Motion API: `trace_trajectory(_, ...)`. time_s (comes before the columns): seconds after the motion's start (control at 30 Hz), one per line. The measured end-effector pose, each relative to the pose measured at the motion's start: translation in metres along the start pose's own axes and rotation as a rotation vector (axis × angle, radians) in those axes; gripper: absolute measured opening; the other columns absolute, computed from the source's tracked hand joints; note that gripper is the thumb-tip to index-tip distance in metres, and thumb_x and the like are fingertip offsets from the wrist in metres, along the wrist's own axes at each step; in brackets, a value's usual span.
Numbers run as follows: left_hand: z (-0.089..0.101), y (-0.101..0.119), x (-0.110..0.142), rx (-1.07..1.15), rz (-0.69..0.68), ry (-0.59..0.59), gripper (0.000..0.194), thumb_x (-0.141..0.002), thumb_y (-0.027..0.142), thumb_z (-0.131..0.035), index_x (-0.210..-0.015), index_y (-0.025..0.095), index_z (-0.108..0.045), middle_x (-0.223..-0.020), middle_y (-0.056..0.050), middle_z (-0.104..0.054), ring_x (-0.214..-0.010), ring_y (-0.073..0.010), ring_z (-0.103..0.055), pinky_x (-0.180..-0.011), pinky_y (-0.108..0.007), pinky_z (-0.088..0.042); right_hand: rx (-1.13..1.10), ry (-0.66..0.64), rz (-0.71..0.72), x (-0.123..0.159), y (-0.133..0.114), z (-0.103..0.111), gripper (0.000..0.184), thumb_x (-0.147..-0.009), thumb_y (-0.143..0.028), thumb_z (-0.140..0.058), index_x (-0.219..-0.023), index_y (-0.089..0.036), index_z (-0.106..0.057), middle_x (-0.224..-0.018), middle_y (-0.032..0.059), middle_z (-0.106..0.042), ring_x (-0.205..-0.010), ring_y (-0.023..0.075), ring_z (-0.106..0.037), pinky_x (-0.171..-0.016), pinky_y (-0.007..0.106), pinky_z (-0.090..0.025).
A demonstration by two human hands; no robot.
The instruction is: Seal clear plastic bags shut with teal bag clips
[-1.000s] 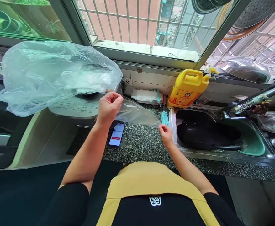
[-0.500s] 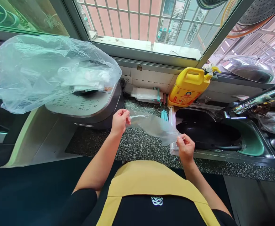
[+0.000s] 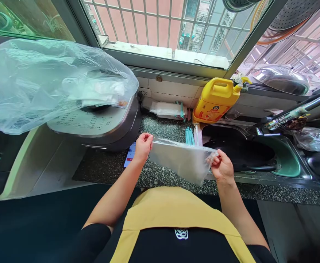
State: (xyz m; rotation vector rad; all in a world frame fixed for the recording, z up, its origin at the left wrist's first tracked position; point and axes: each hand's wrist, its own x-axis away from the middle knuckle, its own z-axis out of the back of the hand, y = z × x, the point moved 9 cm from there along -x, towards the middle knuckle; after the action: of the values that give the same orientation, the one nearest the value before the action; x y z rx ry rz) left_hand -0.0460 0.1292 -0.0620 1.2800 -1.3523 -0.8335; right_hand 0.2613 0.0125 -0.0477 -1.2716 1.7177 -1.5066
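A clear plastic bag (image 3: pixel 180 160) is stretched between my hands above the speckled countertop (image 3: pixel 160 175). My left hand (image 3: pixel 143 147) pinches its upper left corner between thumb and fingers. At the other end, my right hand (image 3: pixel 222 165) grips the right edge, with some crumpled film showing at the fingers. The bag hangs flat and looks empty. Behind it, several light-blue strips (image 3: pixel 189 136), perhaps sealing clips, lie on the counter. Part of a blue and white card or screen (image 3: pixel 130 154) shows beside my left wrist.
A rice cooker (image 3: pixel 113 128) under a large plastic bag (image 3: pixel 58 80) stands at left. A yellow jug (image 3: pixel 217 100) is by the sink (image 3: pixel 292 160), which holds a black wok (image 3: pixel 239 155). Clipped plastic packets (image 3: pixel 166 109) lie along the wall, below the window.
The bag has gone from twisted and bunched to spread out flat. My right hand has moved right and turned, widening the gap between my hands. The blue and white item has come into view.
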Motion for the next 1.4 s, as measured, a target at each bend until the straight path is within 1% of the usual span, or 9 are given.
trace_trajectory(0.17,0.007,0.016,0.008,-0.054,-0.213,0.019,0.018,-0.071,0.030,-0.060,-0.069,0.020,-0.046,-0.052,0.008,-0.042,-0.039,-0.0049,-0.036,-0.037,-0.017,-0.029,0.129,0.039,0.178,0.002,-0.021,0.012,0.036,-0.072,-0.043,-0.063,-0.055,-0.021,-0.040,-0.046,-0.0069,-0.034,-0.043,0.0074,-0.033,-0.044,0.022,-0.033)
trace_trajectory(0.3,0.003,0.055,0.032,-0.267,-0.569,0.018,0.019,-0.078,0.036,-0.058,-0.073,0.020,-0.050,-0.061,0.004,-0.049,-0.051,-0.0073,-0.046,-0.050,-0.019,-0.040,0.666,-0.015,0.397,0.005,-0.051,0.000,0.024,-0.072,-0.042,-0.064,-0.086,-0.022,-0.061,-0.082,0.0040,-0.062,-0.070,0.0172,-0.055,-0.068,0.034,-0.047)
trace_trajectory(0.4,-0.015,0.084,0.054,-0.387,-0.806,-0.112,0.020,-0.083,0.038,-0.054,-0.075,0.020,-0.051,-0.063,0.003,-0.052,-0.053,-0.0079,-0.047,-0.051,-0.020,-0.040,0.888,-0.198,0.543,-0.001,-0.061,-0.045,0.042,-0.072,-0.039,-0.067,-0.111,-0.023,-0.059,-0.111,0.0100,-0.062,-0.095,0.0238,-0.057,-0.087,0.043,-0.045)
trace_trajectory(0.53,-0.030,0.111,0.070,-0.466,-0.996,-0.195,0.020,-0.088,0.036,-0.050,-0.076,0.020,-0.050,-0.062,0.002,-0.053,-0.050,-0.0076,-0.045,-0.046,-0.020,-0.036,0.916,-0.750,0.452,-0.004,-0.024,-0.130,0.028,-0.069,-0.036,-0.069,-0.093,-0.022,-0.066,-0.092,0.0059,-0.067,-0.086,0.0207,-0.060,-0.081,0.036,-0.047)
trace_trajectory(0.6,-0.032,0.118,0.075,-0.498,-1.054,-0.212,0.017,-0.088,0.032,-0.049,-0.076,0.020,-0.050,-0.062,0.002,-0.054,-0.051,-0.0077,-0.046,-0.047,-0.020,-0.036,0.912,-0.856,0.349,-0.006,-0.003,-0.152,0.014,-0.072,-0.032,-0.063,-0.076,-0.019,-0.065,-0.072,0.0017,-0.064,-0.068,0.0148,-0.057,-0.065,0.028,-0.046)
trace_trajectory(0.7,-0.029,0.122,0.090,-0.546,-1.170,-0.219,0.009,-0.088,0.023,-0.050,-0.079,0.020,-0.051,-0.063,0.002,-0.056,-0.053,-0.0081,-0.050,-0.048,-0.019,-0.037,0.942,-0.725,0.350,-0.017,0.004,-0.161,0.015,-0.076,-0.027,-0.054,-0.064,-0.018,-0.058,-0.058,-0.0016,-0.056,-0.054,0.0105,-0.048,-0.054,0.024,-0.037)
trace_trajectory(0.97,-0.028,0.091,0.136,-0.691,-1.396,-0.260,0.010,-0.085,0.015,-0.049,-0.091,0.022,-0.050,-0.065,0.001,-0.063,-0.051,-0.0103,-0.055,-0.051,-0.021,-0.041,1.028,-0.334,0.656,-0.019,-0.041,-0.150,0.015,-0.077,-0.028,-0.050,-0.065,-0.021,-0.054,-0.061,0.0016,-0.057,-0.057,0.0144,-0.050,-0.059,0.027,-0.036)
trace_trajectory(1.27,-0.050,0.050,0.141,-0.683,-1.274,-0.313,0.006,-0.084,0.013,-0.052,-0.085,0.019,-0.053,-0.068,-0.001,-0.061,-0.057,-0.0104,-0.055,-0.053,-0.020,-0.043,0.932,-0.248,0.545,-0.026,-0.048,-0.126,0.016,-0.078,-0.035,-0.054,-0.075,-0.020,-0.055,-0.058,-0.0030,-0.050,-0.052,0.0109,-0.044,-0.054,0.024,-0.036)
trace_trajectory(1.4,-0.042,0.053,0.117,-0.591,-1.107,-0.228,0.007,-0.084,0.012,-0.054,-0.083,0.019,-0.053,-0.068,0.001,-0.056,-0.055,-0.0075,-0.048,-0.052,-0.017,-0.042,0.901,-0.211,0.679,-0.009,-0.047,-0.080,0.041,-0.075,-0.048,-0.063,-0.105,-0.022,-0.055,-0.083,0.0025,-0.059,-0.071,0.0155,-0.054,-0.068,0.030,-0.047)
